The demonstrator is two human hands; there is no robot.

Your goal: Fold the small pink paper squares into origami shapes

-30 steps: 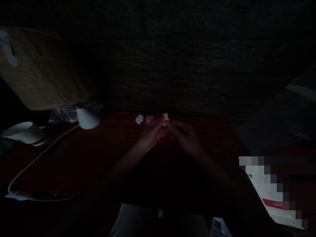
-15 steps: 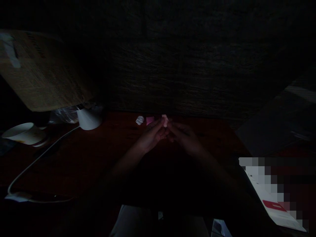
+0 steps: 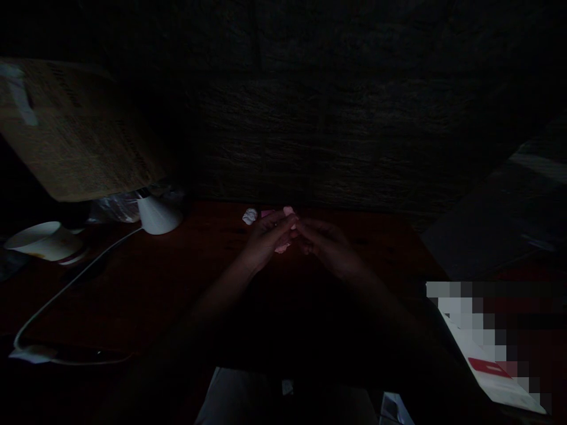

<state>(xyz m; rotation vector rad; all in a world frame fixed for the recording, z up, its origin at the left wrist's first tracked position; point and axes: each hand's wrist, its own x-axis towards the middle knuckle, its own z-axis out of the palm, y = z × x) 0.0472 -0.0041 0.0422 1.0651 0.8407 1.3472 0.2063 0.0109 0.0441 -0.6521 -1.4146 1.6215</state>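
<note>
The scene is very dark. My left hand [image 3: 264,241] and my right hand [image 3: 326,247] meet over a reddish-brown table [image 3: 177,277], fingertips together. Between them they pinch a small pink piece of paper [image 3: 286,230]; part of it shows above the fingers and part below the left hand. Just behind the left hand lie a small white crumpled scrap [image 3: 250,216] and a pink scrap [image 3: 266,213], mostly hidden by the fingers.
A cardboard box [image 3: 75,136] leans at the back left. Below it stand a white cone-shaped object [image 3: 157,215] with a white cable [image 3: 62,289] and a white cup [image 3: 42,241]. A white paper with a red mark [image 3: 491,369] lies at the right. A dark wall rises behind.
Both hands have shifted slightly left and the fingers have worked the pink paper; it now shows lower, under the left fingers. The pink scrap behind is more covered.
</note>
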